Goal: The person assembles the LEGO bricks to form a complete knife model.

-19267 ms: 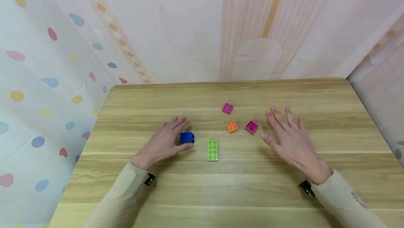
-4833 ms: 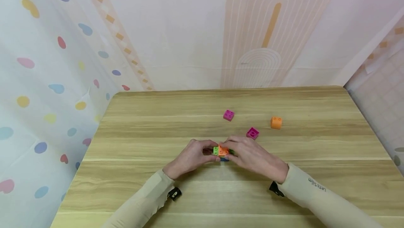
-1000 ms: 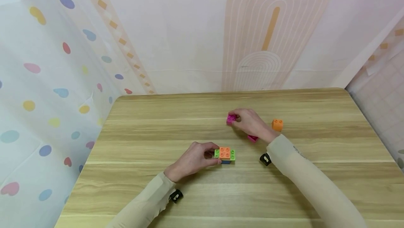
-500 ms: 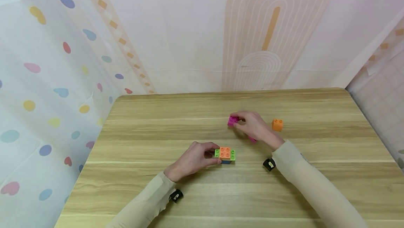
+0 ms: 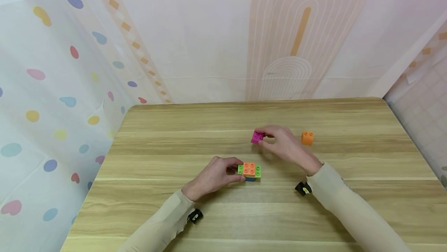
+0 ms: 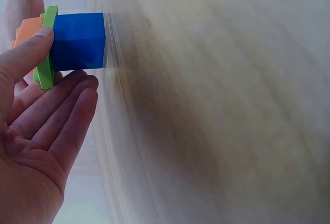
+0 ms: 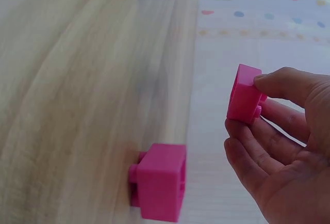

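Observation:
A stack of toy building bricks stands at mid-table: a blue brick (image 6: pixel 80 41) at the bottom, a long green brick (image 5: pixel 257 171) across it, and an orange brick (image 5: pixel 249 168) on top. My left hand (image 5: pixel 214 176) holds the stack from the left, thumb in front and fingers behind at the green level. My right hand (image 5: pixel 284 143) pinches a pink four-stud brick (image 5: pixel 257 137) between thumb and fingers, up off the table behind the stack. In the right wrist view its studs face the palm (image 7: pixel 309 177).
A second pink brick (image 7: pixel 161 182) lies studs down on the wooden table (image 5: pixel 195 128); my right hand hides it in the head view. A taller orange brick (image 5: pixel 307 138) stands right of that hand. A patterned cloth (image 5: pixel 202 50) hangs behind the table.
The bricks lay loose at first; then both hands worked at the stack with the orange brick on top. Since then my right hand has taken the pink brick and moved it slightly nearer. Left stays put.

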`<move>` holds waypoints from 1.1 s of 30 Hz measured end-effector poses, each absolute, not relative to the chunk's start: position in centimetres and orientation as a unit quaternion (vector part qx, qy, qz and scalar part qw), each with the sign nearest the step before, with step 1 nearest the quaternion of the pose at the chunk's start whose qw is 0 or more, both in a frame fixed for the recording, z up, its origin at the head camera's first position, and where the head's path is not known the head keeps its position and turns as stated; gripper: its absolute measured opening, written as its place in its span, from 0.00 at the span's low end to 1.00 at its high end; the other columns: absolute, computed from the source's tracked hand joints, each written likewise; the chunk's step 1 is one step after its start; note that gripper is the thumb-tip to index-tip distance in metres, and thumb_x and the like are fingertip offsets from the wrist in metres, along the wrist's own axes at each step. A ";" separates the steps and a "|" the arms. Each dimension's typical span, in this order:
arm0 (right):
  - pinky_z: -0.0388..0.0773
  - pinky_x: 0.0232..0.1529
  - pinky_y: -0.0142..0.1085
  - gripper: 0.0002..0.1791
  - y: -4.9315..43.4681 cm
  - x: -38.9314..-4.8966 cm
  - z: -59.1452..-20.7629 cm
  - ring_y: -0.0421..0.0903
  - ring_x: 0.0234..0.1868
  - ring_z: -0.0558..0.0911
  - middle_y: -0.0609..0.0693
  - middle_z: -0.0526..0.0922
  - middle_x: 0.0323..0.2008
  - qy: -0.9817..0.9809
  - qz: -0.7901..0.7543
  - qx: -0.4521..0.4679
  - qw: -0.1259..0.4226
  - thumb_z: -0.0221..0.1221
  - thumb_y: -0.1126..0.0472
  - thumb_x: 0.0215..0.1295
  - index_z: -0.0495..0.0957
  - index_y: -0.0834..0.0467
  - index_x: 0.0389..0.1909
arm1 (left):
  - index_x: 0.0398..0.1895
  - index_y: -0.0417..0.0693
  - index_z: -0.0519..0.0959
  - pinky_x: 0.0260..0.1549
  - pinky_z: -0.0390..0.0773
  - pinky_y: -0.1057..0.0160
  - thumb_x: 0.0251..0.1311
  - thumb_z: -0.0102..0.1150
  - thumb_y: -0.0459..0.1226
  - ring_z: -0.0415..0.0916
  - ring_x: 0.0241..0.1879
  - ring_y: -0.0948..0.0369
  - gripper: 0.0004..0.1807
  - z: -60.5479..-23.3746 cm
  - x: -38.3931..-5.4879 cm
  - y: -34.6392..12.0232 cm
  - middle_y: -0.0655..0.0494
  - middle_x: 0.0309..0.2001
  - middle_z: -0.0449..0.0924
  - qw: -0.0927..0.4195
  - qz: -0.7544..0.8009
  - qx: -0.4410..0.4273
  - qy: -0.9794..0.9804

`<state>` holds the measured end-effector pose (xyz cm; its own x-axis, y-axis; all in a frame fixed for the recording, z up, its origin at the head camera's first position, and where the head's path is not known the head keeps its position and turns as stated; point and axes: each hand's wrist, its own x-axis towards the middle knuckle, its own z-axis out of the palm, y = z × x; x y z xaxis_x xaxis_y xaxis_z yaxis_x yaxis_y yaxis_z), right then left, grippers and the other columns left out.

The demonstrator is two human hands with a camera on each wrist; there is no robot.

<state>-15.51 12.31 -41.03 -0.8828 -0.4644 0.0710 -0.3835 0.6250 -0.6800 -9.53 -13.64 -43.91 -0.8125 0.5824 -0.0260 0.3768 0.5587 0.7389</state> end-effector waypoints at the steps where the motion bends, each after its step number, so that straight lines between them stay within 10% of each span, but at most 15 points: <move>1: 0.78 0.61 0.54 0.22 12.3 -15.3 -40.9 0.56 0.60 0.82 0.55 0.83 0.61 0.900 -0.361 -0.239 0.052 0.65 0.57 0.72 0.80 0.57 0.65 | 0.53 0.41 0.84 0.40 0.83 0.70 0.64 0.73 0.40 0.84 0.40 0.67 0.18 -43.9 -9.5 -13.6 0.54 0.45 0.89 0.135 0.380 0.275 0.873; 33: 0.82 0.55 0.51 0.19 11.6 -11.3 -39.3 0.55 0.56 0.85 0.56 0.87 0.55 0.861 -0.316 -0.398 -0.031 0.69 0.65 0.66 0.84 0.61 0.58 | 0.51 0.41 0.84 0.40 0.83 0.70 0.64 0.73 0.39 0.84 0.39 0.66 0.15 -43.9 -10.0 -13.4 0.55 0.42 0.89 0.126 0.381 0.285 0.871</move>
<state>-11.31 11.62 -39.26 -0.6812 -0.6659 0.3041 -0.7045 0.4834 -0.5196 -10.04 -13.35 -43.90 -0.8054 0.5928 -0.0021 0.4010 0.5474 0.7345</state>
